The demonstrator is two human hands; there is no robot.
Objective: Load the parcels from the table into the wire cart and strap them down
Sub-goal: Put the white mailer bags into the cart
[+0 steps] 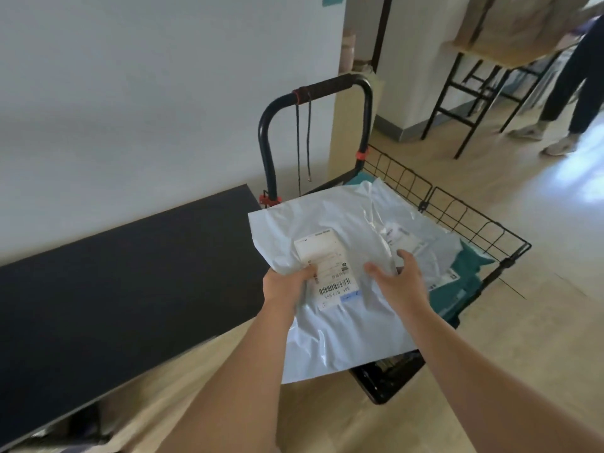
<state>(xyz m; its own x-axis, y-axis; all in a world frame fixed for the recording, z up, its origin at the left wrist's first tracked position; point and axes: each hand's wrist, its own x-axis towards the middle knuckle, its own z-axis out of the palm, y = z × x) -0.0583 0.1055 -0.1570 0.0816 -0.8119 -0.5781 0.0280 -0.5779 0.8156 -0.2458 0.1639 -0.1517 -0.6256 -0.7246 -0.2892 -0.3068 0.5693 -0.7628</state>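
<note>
Pale wood flooring [490, 322] and a white wall [130, 93] frame the scene. One dark table [114, 289] runs along the left. Just right of its far end stands one black wire cart [457, 210], whose looped handle [327, 85] rises at the far side. Two red ties [361, 155] clamp the handle's legs, one on each. One dark strap [304, 142] hangs from the handle's top bar as two loose strands.

Three parcels can be counted for certain. The top white parcel [327, 338] lies tilted over the cart, its near edge overhanging the cart's near rim. It carries one shipping label [330, 266] with a barcode. Beneath it, to the right, lies a second white parcel [425, 223] with its own label [402, 238]. A teal parcel [470, 273] lies below both, by the right wire wall; teal also shows at the far corner, and I cannot tell whether that is the same parcel.

Both hands are on the top white parcel. The left hand [287, 282] grips its left edge, thumb pressed on the label. The right hand [402, 279] is spread wide, fingers splayed and resting on the parcel's right edge.

At the far right, one person's two legs [575, 93] stand beside one black-framed stand [457, 103] bearing cardboard boxes [510, 24], too blurred to count.
</note>
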